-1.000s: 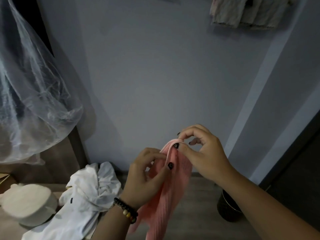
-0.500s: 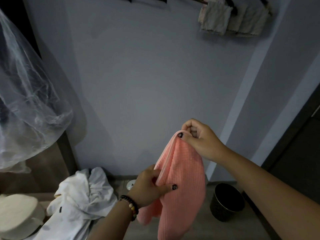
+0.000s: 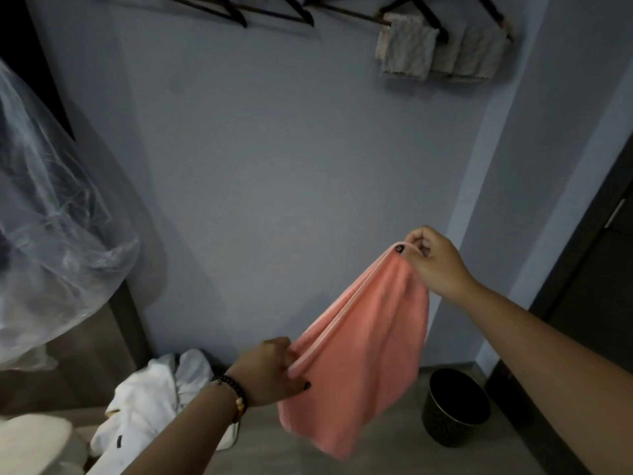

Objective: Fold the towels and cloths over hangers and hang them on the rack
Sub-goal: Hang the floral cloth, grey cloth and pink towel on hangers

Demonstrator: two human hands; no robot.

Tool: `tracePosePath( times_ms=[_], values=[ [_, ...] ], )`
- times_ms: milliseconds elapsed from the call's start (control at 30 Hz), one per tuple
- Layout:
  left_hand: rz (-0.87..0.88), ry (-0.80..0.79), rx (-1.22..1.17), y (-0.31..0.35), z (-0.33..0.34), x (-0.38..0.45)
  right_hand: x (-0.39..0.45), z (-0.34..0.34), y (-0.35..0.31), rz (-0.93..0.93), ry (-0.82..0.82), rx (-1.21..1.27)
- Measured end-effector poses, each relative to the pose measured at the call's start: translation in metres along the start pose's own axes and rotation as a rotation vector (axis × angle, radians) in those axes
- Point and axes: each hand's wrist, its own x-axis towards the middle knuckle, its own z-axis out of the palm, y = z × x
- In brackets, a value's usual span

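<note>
A pink towel (image 3: 370, 347) hangs stretched between my two hands in front of the grey wall. My right hand (image 3: 435, 262) pinches its upper corner at mid right. Lower down, my left hand (image 3: 270, 371), with a beaded bracelet on the wrist, grips the towel's hemmed edge. At the top of the view runs the rack (image 3: 342, 10) with dark empty hangers (image 3: 219, 8). Further right, pale folded cloths (image 3: 407, 49) hang over other hangers.
A white crumpled garment (image 3: 154, 395) lies at lower left beside a cream round object (image 3: 30, 443). A clear plastic cover (image 3: 51, 217) hangs at left. A dark round bin (image 3: 455, 406) stands on the floor at lower right, near a dark door (image 3: 603, 269).
My hands have drawn apart along the towel's edge: the right one rose to the right, the left one slid down and left, spreading the towel. The view tilted up, showing the rack.
</note>
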Motion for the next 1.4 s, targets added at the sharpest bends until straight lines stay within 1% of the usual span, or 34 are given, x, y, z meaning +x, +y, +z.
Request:
tracePosePath(
  times_ms=[67, 100, 233, 333, 400, 533, 667, 767, 867, 900, 933, 1000, 1033, 1067, 1167, 1233, 1300, 1333, 1400],
  values=[
    [-0.025, -0.008, -0.039, -0.005, 0.002, 0.001, 0.006, -0.001, 0.003, 0.036, 0.047, -0.007],
    [-0.041, 0.026, -0.099, -0.007, 0.002, 0.001, 0.009, -0.002, 0.005, 0.048, 0.069, -0.011],
    [-0.117, 0.332, -0.453, -0.010, -0.009, -0.002, 0.021, -0.009, 0.010, 0.096, 0.149, -0.047],
    [-0.155, 0.469, -0.705, -0.010, -0.022, -0.004, 0.026, -0.015, 0.015, 0.139, 0.165, -0.066],
    [-0.191, 0.535, -0.855, -0.010, -0.031, -0.002, 0.028, -0.018, 0.021, 0.149, 0.136, -0.030],
    [-0.272, 0.672, -1.164, -0.009, -0.052, 0.003, 0.027, -0.026, 0.029, 0.180, 0.003, 0.155],
    [-0.345, 0.835, -1.296, -0.002, -0.081, 0.010, 0.023, -0.030, 0.028, 0.251, -0.168, 0.393],
    [-0.375, 0.906, -1.261, 0.003, -0.106, 0.017, 0.022, -0.031, 0.026, 0.243, -0.210, 0.422],
    [-0.300, 0.924, -1.155, 0.008, -0.122, 0.023, 0.025, -0.031, 0.025, 0.223, -0.133, 0.327],
    [-0.254, 0.907, -1.079, 0.007, -0.125, 0.024, 0.026, -0.031, 0.025, 0.220, -0.103, 0.289],
    [-0.228, 0.864, -0.946, 0.004, -0.129, 0.024, 0.027, -0.031, 0.025, 0.208, -0.074, 0.243],
    [-0.202, 0.742, -0.578, -0.004, -0.138, 0.024, 0.031, -0.033, 0.026, 0.141, -0.041, 0.076],
    [-0.196, 0.707, -0.438, -0.007, -0.142, 0.023, 0.032, -0.035, 0.025, 0.106, -0.036, -0.021],
    [-0.201, 0.715, -0.380, -0.010, -0.146, 0.023, 0.033, -0.037, 0.024, 0.079, -0.019, -0.078],
    [-0.211, 0.888, -0.478, -0.009, -0.156, 0.021, 0.033, -0.041, 0.016, -0.007, 0.062, -0.041],
    [-0.223, 0.950, -0.482, -0.006, -0.158, 0.020, 0.029, -0.038, 0.009, -0.081, 0.098, -0.077],
    [-0.259, 0.993, -0.477, -0.004, -0.155, 0.019, 0.027, -0.036, 0.007, -0.154, 0.197, -0.077],
    [-0.287, 0.989, -0.460, -0.005, -0.154, 0.018, 0.027, -0.034, 0.006, -0.166, 0.234, -0.066],
    [-0.367, 0.901, -0.399, -0.011, -0.146, 0.016, 0.028, -0.029, 0.006, -0.124, 0.200, -0.054]
  ],
)
